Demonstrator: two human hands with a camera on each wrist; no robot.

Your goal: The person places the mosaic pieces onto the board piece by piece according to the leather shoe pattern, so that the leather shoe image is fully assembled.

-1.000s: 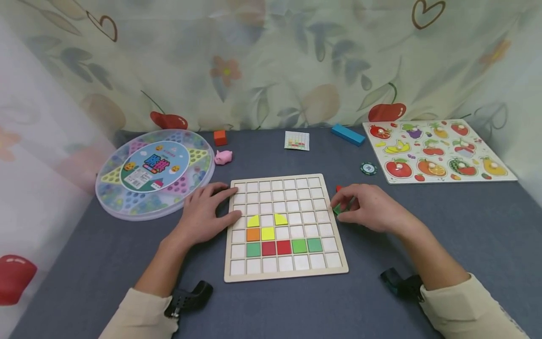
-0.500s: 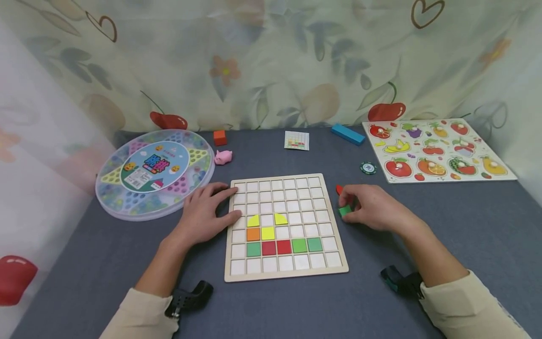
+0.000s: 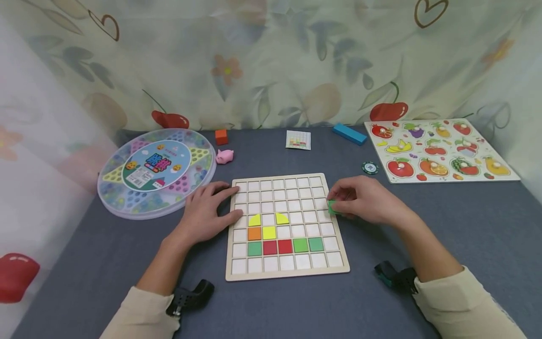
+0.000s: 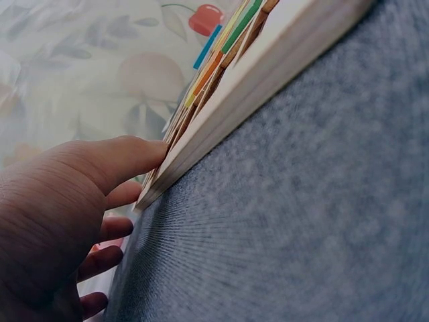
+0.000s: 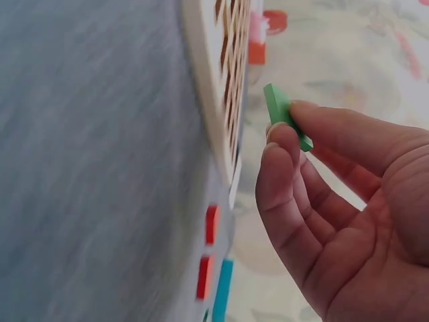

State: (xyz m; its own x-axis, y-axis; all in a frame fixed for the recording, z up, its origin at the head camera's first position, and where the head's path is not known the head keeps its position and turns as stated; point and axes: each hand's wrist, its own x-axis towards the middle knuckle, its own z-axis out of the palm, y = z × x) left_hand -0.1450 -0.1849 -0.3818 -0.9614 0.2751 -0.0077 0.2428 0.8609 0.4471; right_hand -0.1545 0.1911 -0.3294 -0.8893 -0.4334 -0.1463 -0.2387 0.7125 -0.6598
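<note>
A wooden grid board (image 3: 286, 275) lies on the grey table, holding yellow, orange, red and green tiles in its lower rows. My right hand (image 3: 360, 200) pinches a small green tile (image 3: 331, 206) between thumb and fingers at the board's right edge; in the right wrist view the green tile (image 5: 281, 115) sits at the fingertips beside the board (image 5: 204, 100). My left hand (image 3: 207, 212) rests flat against the board's left edge, the thumb (image 4: 114, 157) touching the board's side (image 4: 268, 74).
A round marble-game box (image 3: 154, 172) stands at the left, a fruit peg puzzle (image 3: 440, 150) at the right. An orange cube (image 3: 221, 137), pink pig (image 3: 225, 156), pattern card (image 3: 298, 140), blue block (image 3: 349, 133) and a chip (image 3: 370, 167) lie behind the board.
My right hand picked the green tile up off the table beside the board and carried it left to the board's right edge. The left hand stayed put.
</note>
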